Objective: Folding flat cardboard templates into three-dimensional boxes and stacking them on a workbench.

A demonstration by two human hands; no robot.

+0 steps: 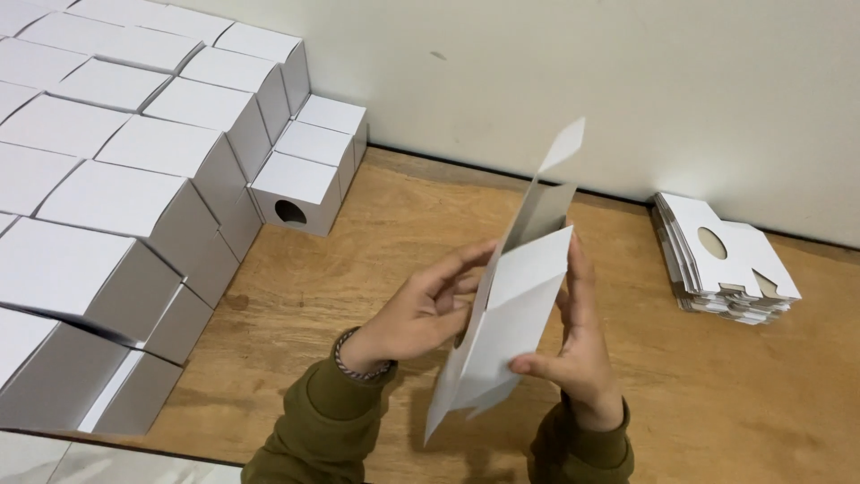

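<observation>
A flat white cardboard box blank [511, 309] stands nearly upright between both hands above the wooden table [358, 269]. My left hand [421, 309] presses its fingers against the blank's left face. On the right side, my right hand [573, 345] grips it, thumb on the front panel and fingers behind. A narrow flap of the blank sticks up toward the wall. Both sleeves are olive green, and a bead bracelet sits on the left wrist.
Many assembled white boxes [134, 179] are stacked in tiers along the left side, one [296, 193] showing a round hole. A pile of flat box blanks [726, 260] lies at the right by the white wall [627, 81].
</observation>
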